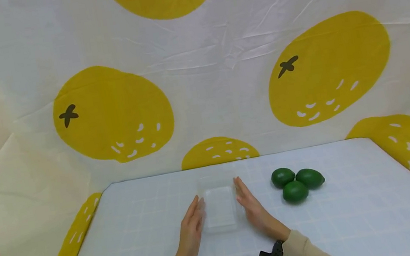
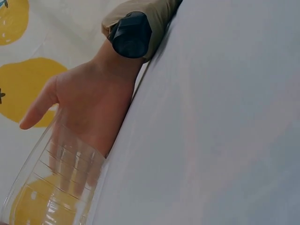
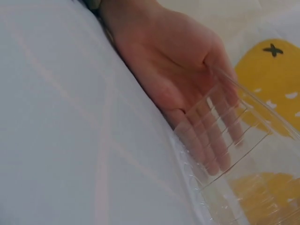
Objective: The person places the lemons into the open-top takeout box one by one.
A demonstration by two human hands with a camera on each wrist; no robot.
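Note:
A clear plastic container (image 1: 223, 227) with ribbed walls rests on the table between both hands. My left hand (image 1: 192, 232) lies along its left side with the fingers straight. In the left wrist view those fingers show through the container's transparent wall (image 2: 61, 178), the thumb pointing apart from them. On the opposite side, my right hand (image 1: 256, 211) stands with straight fingers against or close beside the container. The right wrist view shows the right palm (image 3: 173, 79) facing the clear wall (image 3: 234, 154). Whether either palm presses on the plastic I cannot tell.
Three green limes (image 1: 295, 192) sit in a cluster to the right of the right hand. A pale checked cloth covers the table (image 1: 144, 225). Behind it hangs a white curtain (image 1: 220, 99) printed with big yellow fruit.

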